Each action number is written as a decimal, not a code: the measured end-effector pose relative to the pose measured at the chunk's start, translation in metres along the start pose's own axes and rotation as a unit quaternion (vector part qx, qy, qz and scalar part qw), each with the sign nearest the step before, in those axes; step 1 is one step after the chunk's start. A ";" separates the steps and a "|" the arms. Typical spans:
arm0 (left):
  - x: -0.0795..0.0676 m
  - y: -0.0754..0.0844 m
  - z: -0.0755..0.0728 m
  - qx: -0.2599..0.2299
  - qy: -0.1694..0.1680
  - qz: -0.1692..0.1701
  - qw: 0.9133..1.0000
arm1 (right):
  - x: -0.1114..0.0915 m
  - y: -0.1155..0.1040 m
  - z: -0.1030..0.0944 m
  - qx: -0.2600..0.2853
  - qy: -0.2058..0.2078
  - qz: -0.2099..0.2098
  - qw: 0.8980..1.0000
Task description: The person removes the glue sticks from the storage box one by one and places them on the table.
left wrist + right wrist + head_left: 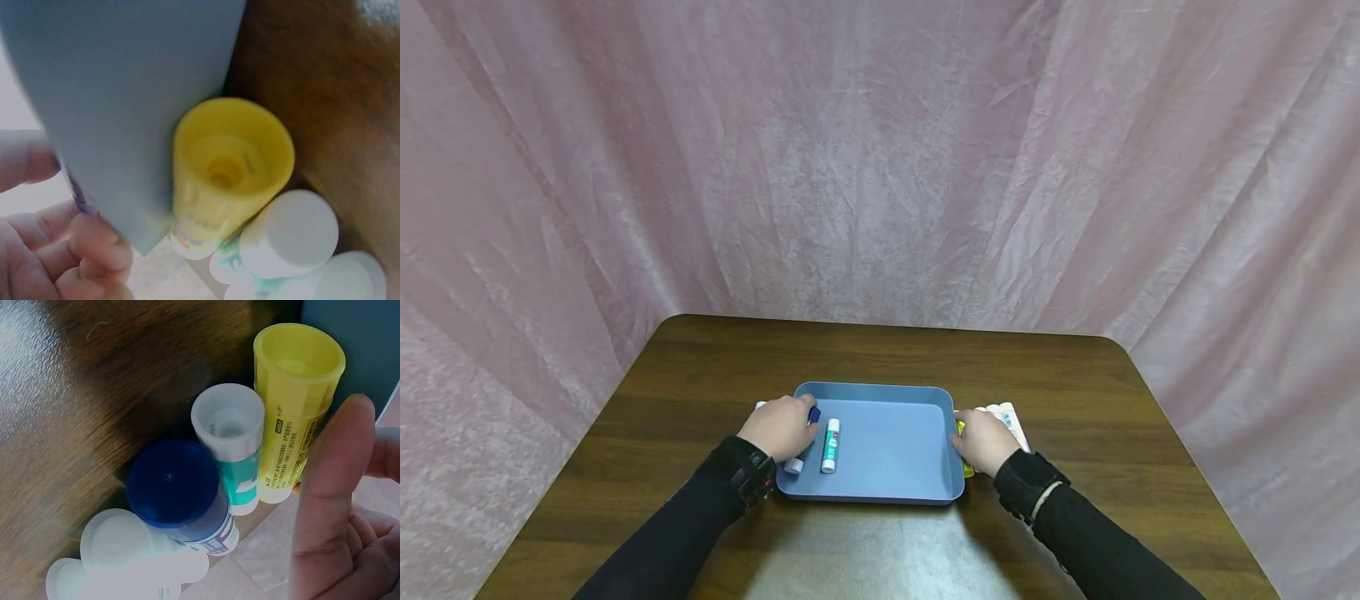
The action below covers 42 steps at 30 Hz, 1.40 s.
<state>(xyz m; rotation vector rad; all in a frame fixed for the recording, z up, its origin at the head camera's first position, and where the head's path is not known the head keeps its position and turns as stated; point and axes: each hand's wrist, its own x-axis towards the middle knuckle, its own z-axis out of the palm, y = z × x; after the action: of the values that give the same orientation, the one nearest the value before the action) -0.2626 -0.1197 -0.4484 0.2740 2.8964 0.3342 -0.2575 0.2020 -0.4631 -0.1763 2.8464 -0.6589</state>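
Note:
In the head view, my left hand (781, 427) reaches over the left end of a blue tray (887, 487) and pinches a blue-capped glue stick (814, 414) lying there. A white-and-teal glue stick (830, 446) lies beside it in the tray. A little of the held stick shows between the fingers past the wall in the left wrist view. My right hand (988, 440) is at the tray's right wall, over a yellow glue stick (294, 425) outside it. Its thumb (337, 487) overlaps the yellow stick's edge, and nothing shows in its grip.
Along the tray's right side, a white-and-teal stick (228, 425), a blue-capped stick (175, 487) and white sticks (115, 537) lie in a row. Outside the left wall are another yellow stick (231, 175) and white-capped sticks (290, 234). A brown wooden table (880, 354) bears everything; pink curtains (880, 167) hang behind.

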 end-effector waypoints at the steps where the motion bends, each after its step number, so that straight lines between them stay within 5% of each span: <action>1: 0.000 0.000 -0.002 -0.004 0.001 -0.001 1.000 | 0.000 0.000 0.000 0.000 0.000 0.000 1.000; 35: -0.005 -0.020 -0.029 -0.121 0.023 -0.009 0.992 | -0.002 0.001 0.001 0.005 0.005 -0.004 1.000; 42: -0.005 -0.028 -0.030 -0.115 0.030 -0.003 0.993 | -0.002 0.001 0.001 0.010 0.001 0.004 1.000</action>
<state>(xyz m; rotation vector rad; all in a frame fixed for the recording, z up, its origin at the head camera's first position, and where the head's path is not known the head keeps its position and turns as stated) -0.2689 -0.1536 -0.4251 0.2185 2.8789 0.6796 -0.2551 0.2024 -0.4638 -0.1624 2.8400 -0.6862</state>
